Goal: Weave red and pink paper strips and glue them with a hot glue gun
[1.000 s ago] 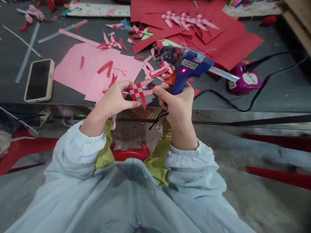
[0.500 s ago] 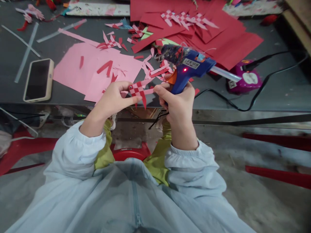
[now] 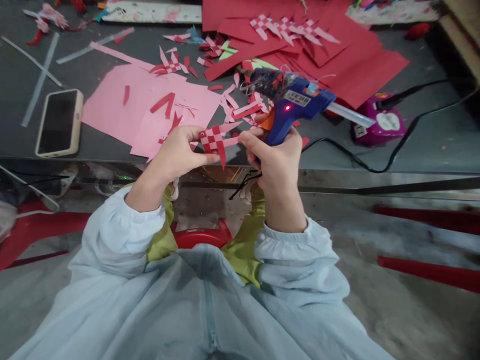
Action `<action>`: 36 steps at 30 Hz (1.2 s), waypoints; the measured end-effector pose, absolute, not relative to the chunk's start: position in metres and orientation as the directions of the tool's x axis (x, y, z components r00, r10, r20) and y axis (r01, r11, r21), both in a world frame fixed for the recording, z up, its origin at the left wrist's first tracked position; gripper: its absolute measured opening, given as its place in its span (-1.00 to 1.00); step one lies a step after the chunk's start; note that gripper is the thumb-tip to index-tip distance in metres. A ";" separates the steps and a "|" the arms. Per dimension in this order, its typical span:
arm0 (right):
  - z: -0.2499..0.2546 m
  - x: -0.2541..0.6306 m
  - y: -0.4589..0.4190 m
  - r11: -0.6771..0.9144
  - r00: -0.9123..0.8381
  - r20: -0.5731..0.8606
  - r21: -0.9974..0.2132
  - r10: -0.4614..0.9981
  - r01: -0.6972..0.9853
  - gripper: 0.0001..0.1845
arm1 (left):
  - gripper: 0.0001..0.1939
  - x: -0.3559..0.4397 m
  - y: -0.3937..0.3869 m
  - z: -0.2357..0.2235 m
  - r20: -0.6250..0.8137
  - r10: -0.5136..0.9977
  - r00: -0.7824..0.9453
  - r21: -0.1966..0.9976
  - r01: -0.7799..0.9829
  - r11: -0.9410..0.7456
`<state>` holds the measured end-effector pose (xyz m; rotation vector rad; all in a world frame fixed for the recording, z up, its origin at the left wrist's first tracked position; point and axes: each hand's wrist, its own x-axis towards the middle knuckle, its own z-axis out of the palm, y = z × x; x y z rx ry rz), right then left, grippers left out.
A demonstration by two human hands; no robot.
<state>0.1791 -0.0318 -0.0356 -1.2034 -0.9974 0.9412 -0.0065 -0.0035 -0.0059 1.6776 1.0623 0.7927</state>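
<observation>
Between the fingers of my left hand [image 3: 180,152] is a woven paper fish [image 3: 213,140], checked red and pink, with a small eye at its left end and pointed strips at its right. My right hand [image 3: 279,157] is wrapped round the handle of a blue glue gun [image 3: 296,100], whose orange trigger and red light show. The right thumb and forefinger also meet at the fish's pink tail strip. A clear glue stick [image 3: 350,114] juts from the gun's back; its dark, thread-covered nozzle end points left, over paper scraps.
Pink sheets [image 3: 116,105] lie left of centre, with a phone [image 3: 59,122] beside them. Red sheets [image 3: 360,65] bearing several woven fish [image 3: 287,27] cover the back. At right, a purple power socket [image 3: 380,120] has a black cable [image 3: 397,150]. Pale glue sticks [image 3: 41,80] lie far left.
The left fingers have shifted slightly on the fish, and its upper strip and lower points sit at a slightly different angle. The glue gun stays in my right hand, nearly still.
</observation>
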 end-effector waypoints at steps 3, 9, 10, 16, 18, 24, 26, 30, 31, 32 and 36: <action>-0.034 0.178 -0.032 0.126 0.294 0.100 -0.989 0.951 -0.073 -0.47 | -0.71 -0.008 -0.004 -0.005 0.020 0.901 0.433 0.941 0.297 -0.164; -0.033 0.177 -0.032 0.133 0.290 0.110 -0.989 0.951 -0.060 -0.50 | -0.70 -0.005 -0.005 -0.004 -0.015 0.932 0.361 0.925 0.359 -0.124; -0.034 0.178 -0.032 0.139 0.295 0.116 -0.988 0.948 -0.059 -0.49 | -0.76 -0.005 -0.005 -0.004 -0.008 0.926 0.379 0.928 0.348 -0.134; -0.038 0.183 -0.028 0.171 0.330 0.143 -0.984 0.933 -0.058 -0.44 | -0.69 -0.008 -0.005 0.001 0.038 0.871 0.490 0.914 0.335 -0.228; -0.039 0.185 -0.027 0.173 0.350 0.146 -0.984 0.925 -0.047 -0.43 | -0.75 -0.009 -0.005 0.002 0.030 0.856 0.517 0.904 0.351 -0.243; -0.035 0.189 -0.027 0.209 0.441 0.163 -0.976 0.883 -0.056 -0.47 | -0.72 -0.011 -0.005 -0.002 0.020 0.878 0.479 0.886 0.397 -0.237; -0.033 0.189 -0.028 0.213 0.464 0.144 -0.972 0.874 -0.100 -0.48 | -0.67 -0.012 -0.005 -0.002 0.022 0.885 0.465 0.888 0.398 -0.231; -0.034 0.187 -0.028 0.195 0.450 0.127 -0.975 0.884 -0.108 -0.45 | -0.56 -0.009 -0.005 0.000 0.032 0.896 0.442 0.891 0.394 -0.227; -0.035 0.186 -0.027 0.187 0.434 0.127 -0.977 0.892 -0.098 -0.44 | -0.53 -0.009 -0.005 0.000 0.041 0.905 0.424 0.892 0.392 -0.224; -0.037 0.186 -0.027 0.180 0.414 0.129 -0.980 0.901 -0.088 -0.44 | -0.51 -0.008 -0.005 0.000 0.053 0.915 0.399 0.894 0.390 -0.222; -0.041 0.186 -0.027 0.166 0.324 0.145 -0.985 0.935 -0.040 -0.46 | -0.56 -0.010 -0.002 0.000 0.120 0.949 0.291 0.893 0.386 -0.232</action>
